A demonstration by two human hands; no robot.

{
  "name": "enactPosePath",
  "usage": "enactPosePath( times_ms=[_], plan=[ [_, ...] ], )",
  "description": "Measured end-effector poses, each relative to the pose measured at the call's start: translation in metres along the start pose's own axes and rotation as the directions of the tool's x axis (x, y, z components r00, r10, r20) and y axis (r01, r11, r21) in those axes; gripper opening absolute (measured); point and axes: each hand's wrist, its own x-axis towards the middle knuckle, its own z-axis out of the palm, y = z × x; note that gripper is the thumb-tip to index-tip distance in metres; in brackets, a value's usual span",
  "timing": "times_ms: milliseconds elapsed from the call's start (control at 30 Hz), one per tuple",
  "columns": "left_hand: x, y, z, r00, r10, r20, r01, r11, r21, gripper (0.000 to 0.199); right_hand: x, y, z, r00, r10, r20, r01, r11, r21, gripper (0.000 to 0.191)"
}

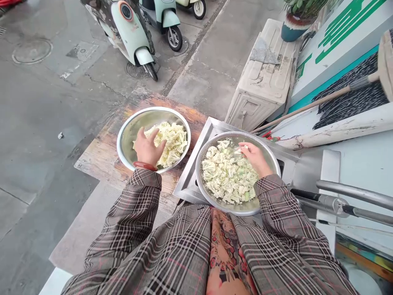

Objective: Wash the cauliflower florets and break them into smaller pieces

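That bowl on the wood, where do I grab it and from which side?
The bowl is probably best taken by the left part of its rim, coming from the left: the rim stands above the wood, while the cauliflower heaps toward the right, near the other bowl.

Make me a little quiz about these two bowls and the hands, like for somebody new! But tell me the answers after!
1. True or false: the left hand and the right hand are both at the same bowl.

2. Pick a letter. Which one shows water inside?
A) the bowl on the wooden tabletop
B) the basin on the metal frame
C) the flowerpot

3. Fill the gap: the right hand pinches a small piece of ____.

Key:
1. False: each hand is at a different one.
2. B
3. cauliflower
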Motion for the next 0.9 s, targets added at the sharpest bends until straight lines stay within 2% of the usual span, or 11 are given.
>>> enactPosePath(
  times_ms=[67, 167, 267, 300, 367, 433, 500, 600, 733, 833, 900],
  plan=[
    [0.001, 0.015, 0.008, 0.997, 0.08, -0.017, -0.08, 0.997, 0.011, 0.047, -0.008, 0.004, -0.012, 1.0, -0.005, 0.026, 0.006, 1.0, -0.01, 0.042],
    [-0.004, 0.047, 0.03, 0.964, 0.25, 0.087, -0.243, 0.967, -0.077, 0.037, -0.014, -0.002, -0.018, 0.999, -0.004, -0.036, -0.001, 0.992, -0.124, 0.033],
    [-0.023, 0.081, 0.063, 0.842, 0.449, 0.299, -0.378, 0.887, -0.266, 0.028, -0.008, -0.033, -0.011, 0.989, 0.003, -0.151, -0.005, 1.0, -0.015, 0.033],
    [-0.031, 0.09, 0.074, 0.793, 0.491, 0.361, -0.381, 0.862, -0.334, 0.026, -0.003, -0.048, -0.007, 0.985, -0.007, -0.173, 0.013, 0.999, 0.038, 0.033],
    [-0.046, 0.104, 0.094, 0.743, 0.517, 0.425, -0.326, 0.834, -0.445, 0.026, 0.007, -0.082, 0.001, 0.984, -0.064, -0.166, 0.088, 0.986, 0.14, 0.033],
    [-0.055, 0.112, 0.111, 0.764, 0.487, 0.423, -0.222, 0.814, -0.537, 0.026, 0.018, -0.109, 0.008, 0.983, -0.174, -0.052, 0.182, 0.942, 0.281, 0.038],
    [-0.056, 0.116, 0.124, 0.787, 0.446, 0.426, -0.145, 0.805, -0.575, 0.022, 0.029, -0.121, 0.013, 0.969, -0.246, -0.002, 0.236, 0.93, 0.283, 0.04],
    [-0.049, 0.119, 0.139, 0.756, 0.436, 0.487, -0.144, 0.838, -0.526, 0.015, 0.043, -0.109, 0.023, 0.977, -0.211, 0.036, 0.213, 0.976, -0.052, 0.033],
    [-0.045, 0.119, 0.149, 0.735, 0.449, 0.508, -0.2, 0.86, -0.47, 0.015, 0.045, -0.07, 0.047, 0.996, -0.006, 0.094, 0.049, 0.883, -0.466, 0.033],
    [-0.049, 0.116, 0.145, 0.718, 0.458, 0.525, -0.27, 0.878, -0.396, 0.016, 0.038, -0.051, 0.06, 0.995, 0.04, 0.088, 0.01, 0.864, -0.504, 0.031],
    [-0.05, 0.112, 0.138, 0.717, 0.46, 0.524, -0.325, 0.886, -0.332, 0.016, 0.031, -0.044, 0.057, 0.995, 0.056, 0.081, -0.018, 0.912, -0.411, 0.027]
  ],
)
